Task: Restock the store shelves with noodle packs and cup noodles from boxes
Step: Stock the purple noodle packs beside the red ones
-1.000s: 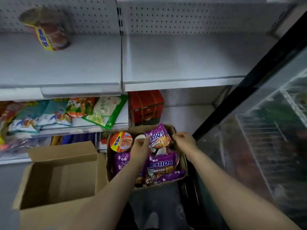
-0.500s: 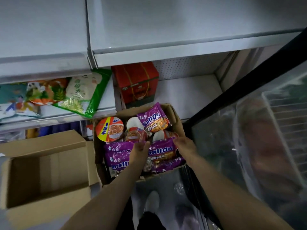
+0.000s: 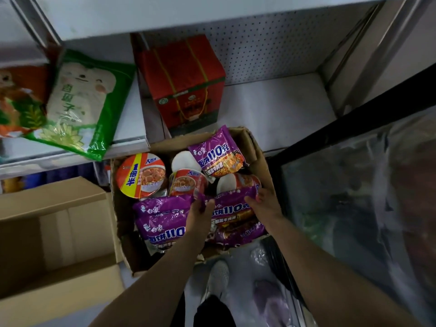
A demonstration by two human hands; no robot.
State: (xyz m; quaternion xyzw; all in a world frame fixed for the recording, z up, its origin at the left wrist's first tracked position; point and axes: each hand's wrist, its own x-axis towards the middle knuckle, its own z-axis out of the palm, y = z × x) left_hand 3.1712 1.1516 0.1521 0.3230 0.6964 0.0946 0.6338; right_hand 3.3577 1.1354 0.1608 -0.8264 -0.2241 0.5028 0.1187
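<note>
An open cardboard box (image 3: 262, 159) on the floor holds several purple noodle packs and red cup noodles (image 3: 141, 174). Both my hands are down in it on one purple noodle pack (image 3: 232, 208) in the front right of the box. My left hand (image 3: 200, 214) grips the pack's left edge. My right hand (image 3: 265, 201) holds its right edge with the fingers curled over it. Another purple pack (image 3: 218, 153) leans at the box's back, and two more (image 3: 162, 220) lie at the front left.
A second cardboard box (image 3: 54, 234) stands open to the left. Behind, the low shelf (image 3: 271, 107) carries a red gift carton (image 3: 186, 83); a green snack bag (image 3: 82, 102) lies on the shelf to the left. A glass freezer (image 3: 354, 185) flanks the right. My shoe (image 3: 218, 277) is below.
The view has tilted down and closer to the box. Both hands dropped from the upper pack to the front purple pack and took hold of its two edges.
</note>
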